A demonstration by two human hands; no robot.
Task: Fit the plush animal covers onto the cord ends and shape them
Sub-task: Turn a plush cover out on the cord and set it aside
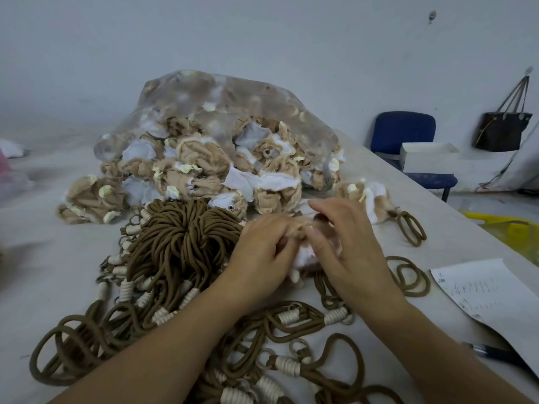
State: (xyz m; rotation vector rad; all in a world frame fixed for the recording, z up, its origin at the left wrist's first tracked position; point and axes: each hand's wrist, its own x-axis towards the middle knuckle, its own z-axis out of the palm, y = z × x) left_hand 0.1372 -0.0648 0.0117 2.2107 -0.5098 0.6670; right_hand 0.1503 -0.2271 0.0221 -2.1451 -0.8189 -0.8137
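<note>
Right now the plush cover [304,254] sits pinched between both hands, its tan fur and white lining bunched so that the cord end inside cannot be seen. The left hand [262,252] grips one side with curled fingers; the right hand [347,246] pinches the other side with thumb and forefinger. To do this well, I judge the left should anchor the cover while the right works the fabric evenly down, then smooths the face into shape. Brown cords [180,243] lie heaped just left of the left hand. More covers fill a plastic bag [233,97] beyond both hands on the tabletop [43,272].
</note>
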